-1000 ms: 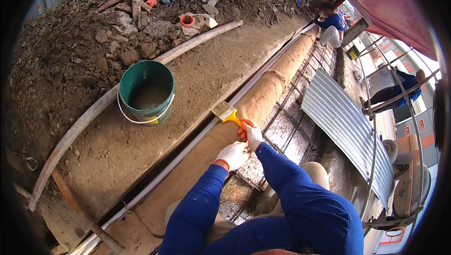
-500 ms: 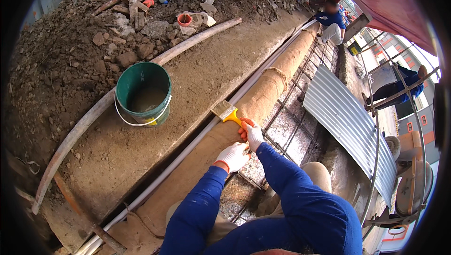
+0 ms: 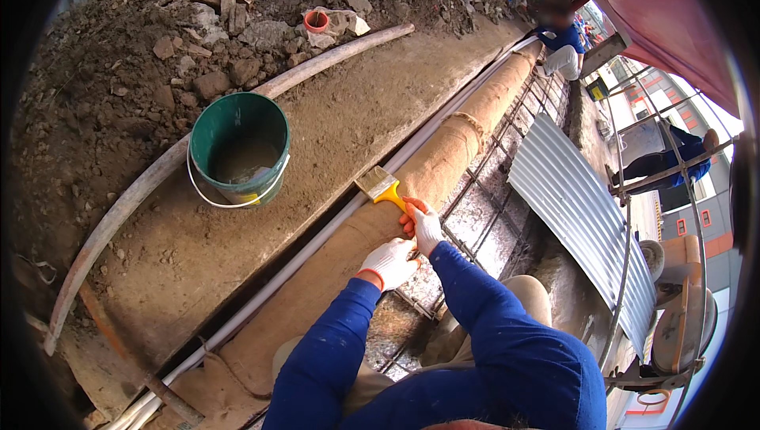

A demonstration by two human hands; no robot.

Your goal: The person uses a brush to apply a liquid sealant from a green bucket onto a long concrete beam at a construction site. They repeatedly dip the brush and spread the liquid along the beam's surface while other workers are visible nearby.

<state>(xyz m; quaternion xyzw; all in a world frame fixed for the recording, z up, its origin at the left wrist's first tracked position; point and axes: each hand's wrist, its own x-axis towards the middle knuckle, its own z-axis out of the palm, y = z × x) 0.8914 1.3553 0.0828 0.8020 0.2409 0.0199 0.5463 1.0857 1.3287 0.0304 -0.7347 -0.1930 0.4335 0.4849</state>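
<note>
My right hand (image 3: 426,226) grips a yellow-handled brush (image 3: 383,187), bristles on the burlap-wrapped pipe (image 3: 443,157). My left hand (image 3: 390,261) rests closed on the wrap just beside it. A green bucket (image 3: 237,147) stands well apart on the sandy ledge (image 3: 340,113).

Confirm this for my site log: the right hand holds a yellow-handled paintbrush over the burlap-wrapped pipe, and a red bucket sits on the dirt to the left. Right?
Not quite. The head view shows the bucket is green, not red. The right hand does hold the yellow-handled paintbrush over the burlap-wrapped pipe.
</note>
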